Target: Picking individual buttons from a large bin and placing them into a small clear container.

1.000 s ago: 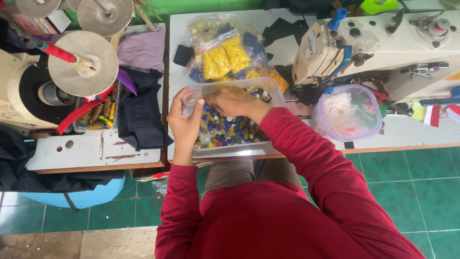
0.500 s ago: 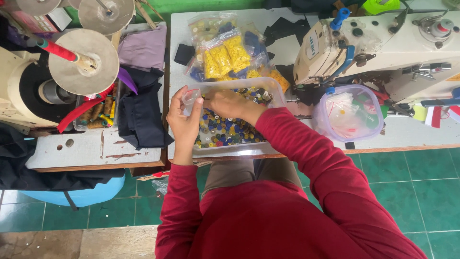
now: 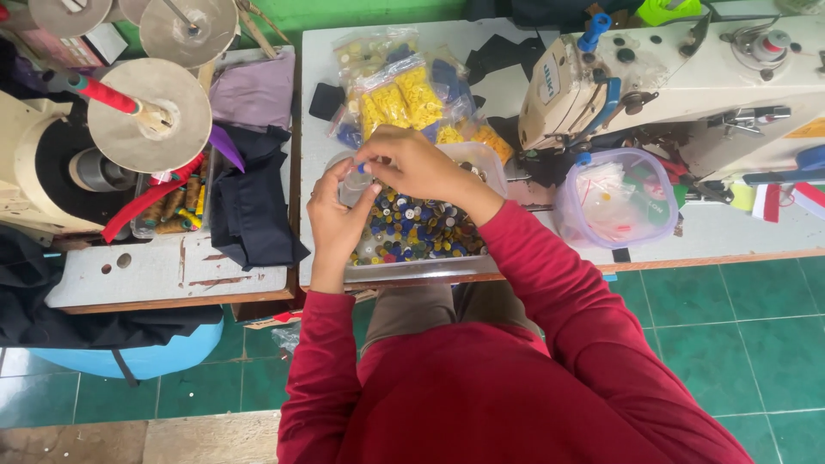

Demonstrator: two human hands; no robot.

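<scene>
Pinching a small blue button (image 3: 364,167), the right hand (image 3: 418,166) is held closed at the fingertips, just above the clear tray of mixed buttons (image 3: 481,159). A small clear bag or vial (image 3: 351,185) is gripped by the left hand (image 3: 337,216), fingers curled round it, mouth up toward the button; which of the two it is cannot be told. Both hands are kept over the tray, likely so anything dropped lands back among the buttons. The tray is set at the near edge of the white table (image 3: 320,172), directly in front of the person. Packets of yellow buttons (image 3: 404,94) are stacked just behind it, within reach. A lidded clear tub (image 3: 612,209) is placed to the right, beside the sewing machine (image 3: 679,77). Dark cloth (image 3: 251,206) is draped on the bench to the left, near the thread cone discs (image 3: 137,125).
</scene>
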